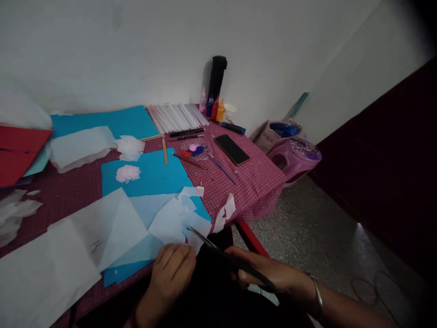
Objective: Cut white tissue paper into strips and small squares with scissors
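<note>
My left hand (172, 269) is closed on a piece of white tissue paper (177, 223) at the near edge of the table. My right hand (269, 273) grips black-handled scissors (218, 250), their blades open and pointing left into the tissue paper's edge. A blue card sheet (153, 175) lies under the paper, with a small pink tissue flower (128, 173) on it. A bangle sits on my right wrist.
The table has a red checked cloth (252, 182). On it lie a phone (231, 148), brushes, pens, a paint palette (195, 149), glue bottles (215, 108), a black flask (217, 77), white strips and red card (17, 152). A pink stool (295, 157) stands right of the table.
</note>
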{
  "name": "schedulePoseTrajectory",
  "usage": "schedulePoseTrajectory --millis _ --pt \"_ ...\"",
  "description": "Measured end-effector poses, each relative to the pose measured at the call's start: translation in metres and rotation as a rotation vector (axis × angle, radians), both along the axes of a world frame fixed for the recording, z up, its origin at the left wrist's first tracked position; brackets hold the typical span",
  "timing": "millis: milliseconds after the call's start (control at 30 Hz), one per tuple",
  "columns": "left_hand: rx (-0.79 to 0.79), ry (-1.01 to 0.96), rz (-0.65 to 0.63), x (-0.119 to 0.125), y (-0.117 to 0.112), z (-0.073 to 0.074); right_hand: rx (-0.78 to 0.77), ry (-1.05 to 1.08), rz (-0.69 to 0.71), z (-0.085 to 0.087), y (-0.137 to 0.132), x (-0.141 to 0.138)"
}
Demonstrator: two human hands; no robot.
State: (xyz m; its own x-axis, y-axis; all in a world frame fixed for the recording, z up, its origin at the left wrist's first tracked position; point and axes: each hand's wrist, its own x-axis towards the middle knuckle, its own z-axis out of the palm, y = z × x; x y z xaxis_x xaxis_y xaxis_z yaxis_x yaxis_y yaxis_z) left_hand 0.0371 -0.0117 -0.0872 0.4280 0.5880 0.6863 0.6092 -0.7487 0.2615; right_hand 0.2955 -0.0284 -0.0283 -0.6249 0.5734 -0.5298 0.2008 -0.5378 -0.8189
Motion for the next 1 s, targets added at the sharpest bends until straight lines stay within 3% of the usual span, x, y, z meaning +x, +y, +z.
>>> schedulePoseTrajectory --millis 233,400,600,800,1000 --pt "-0.009 0.044 -0.119 0.011 -0.01 0.007 0.016 -0.034 0.004 0.011 -0.003 0.005" --pt "-0.041 0.087 -0.197 0.018 -0.012 -0.002 0.019 0.013 -0.024 0.002 -0.002 0.004" --pt "-0.015 0.071 -0.186 0.021 -0.012 -0.006 0.046 -0.006 -0.013 -0.002 0.005 0.001" --pt "0.017 0.023 -0.198 0.025 -0.009 -0.005 0.009 -0.022 -0.102 -0.015 -0.001 -0.002" --pt "0.012 -0.008 -0.21 0.025 -0.01 -0.009 0.022 0.01 -0.037 -0.024 -0.002 0.002"
